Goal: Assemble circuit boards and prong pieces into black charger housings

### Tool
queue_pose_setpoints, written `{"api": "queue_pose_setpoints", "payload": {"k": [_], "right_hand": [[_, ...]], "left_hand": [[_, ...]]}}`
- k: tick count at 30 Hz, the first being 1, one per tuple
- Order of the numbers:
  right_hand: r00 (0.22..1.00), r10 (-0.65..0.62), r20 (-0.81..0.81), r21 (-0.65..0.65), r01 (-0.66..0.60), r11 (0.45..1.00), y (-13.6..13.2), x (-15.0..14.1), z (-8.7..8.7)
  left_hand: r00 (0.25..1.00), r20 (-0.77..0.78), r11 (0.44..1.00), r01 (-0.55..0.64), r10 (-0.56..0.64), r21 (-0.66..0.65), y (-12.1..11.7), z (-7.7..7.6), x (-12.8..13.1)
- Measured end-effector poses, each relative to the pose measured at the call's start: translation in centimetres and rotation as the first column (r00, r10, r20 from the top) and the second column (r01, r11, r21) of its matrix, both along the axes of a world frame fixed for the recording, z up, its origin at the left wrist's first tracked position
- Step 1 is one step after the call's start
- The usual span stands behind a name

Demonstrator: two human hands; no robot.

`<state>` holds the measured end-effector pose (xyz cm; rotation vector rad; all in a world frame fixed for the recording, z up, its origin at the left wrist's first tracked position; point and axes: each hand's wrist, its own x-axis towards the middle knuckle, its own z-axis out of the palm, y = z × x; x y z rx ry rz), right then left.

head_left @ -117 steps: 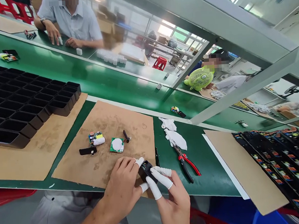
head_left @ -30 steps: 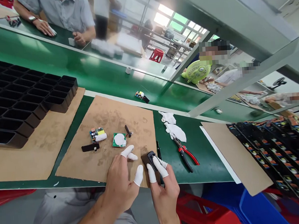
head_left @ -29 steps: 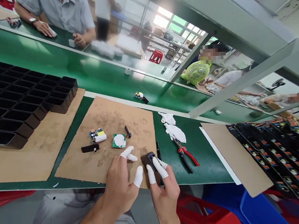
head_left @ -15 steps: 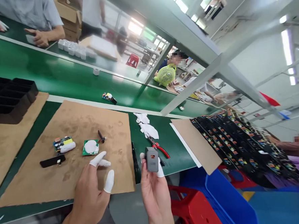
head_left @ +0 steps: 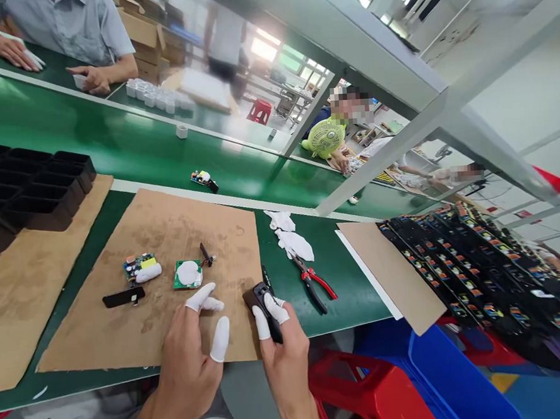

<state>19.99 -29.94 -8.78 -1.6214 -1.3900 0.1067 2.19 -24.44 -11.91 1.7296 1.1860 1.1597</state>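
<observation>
My right hand [head_left: 284, 342], with white finger cots, grips a small black plastic housing [head_left: 252, 298] above the right edge of a cardboard sheet [head_left: 224, 222]. My left hand [head_left: 192, 347] hovers over the cardboard, fingers apart and holding nothing. Nearest its fingertips lies a green square circuit board [head_left: 188, 274] with a round white pad. Beside that sits a small black part with wires [head_left: 207, 255]. Farther left are a circuit board with a yellow component [head_left: 142, 267] and a flat black piece [head_left: 123, 297]. Red-and-black pliers [head_left: 307, 276] rest right of the cardboard.
Crumpled white cloth pieces [head_left: 294, 241] lie behind the pliers. Black compartment trays [head_left: 46, 192] stand left; trays of circuit boards [head_left: 463, 264] fill the right. A red stool [head_left: 367, 387] and blue bin [head_left: 451, 376] sit below. A co-worker's hand [head_left: 94, 80] is across the green line.
My right hand has turned the housing over, from its printed face to another side, and brought it left to the cardboard's edge. My left hand keeps its open pose. The view has shifted slightly.
</observation>
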Motion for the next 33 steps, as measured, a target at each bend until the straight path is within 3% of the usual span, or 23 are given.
{"api": "queue_pose_setpoints", "payload": {"k": [4, 10, 18, 24, 27, 33], "right_hand": [[0.997, 0.031, 0.077, 0.029, -0.033, 0.999, 0.0, -0.5, 0.9], [0.995, 0.015, 0.103, 0.077, -0.023, 0.997, 0.5, -1.3, 0.8], [0.993, -0.101, 0.057, 0.11, 0.095, 0.989, 0.9, -2.2, 0.9], [0.98, -0.152, 0.132, 0.147, 0.132, 0.98, 0.7, -2.9, 1.1], [0.983, -0.122, 0.14, 0.094, 0.109, 0.99, 0.5, -2.6, 1.7], [0.986, -0.115, 0.121, -0.168, 0.134, 0.977, 0.3, -1.9, 2.9]], "left_hand": [[1.0, -0.008, 0.999, 0.008, -0.008, 0.038, 0.2, 0.0, -0.1], [1.0, 0.008, 0.999, 0.001, -0.001, 0.038, 0.2, 0.1, 0.1], [1.0, -0.013, 0.998, -0.011, 0.011, 0.055, 0.2, 0.2, 0.1], [0.997, -0.068, 0.995, -0.014, 0.021, 0.1, 0.4, 0.6, 0.3], [0.983, -0.181, 0.983, 0.069, -0.038, 0.169, 0.6, 0.3, 0.7], [0.878, -0.469, 0.947, 0.222, -0.091, 0.233, 0.7, 0.5, 2.3]]}}
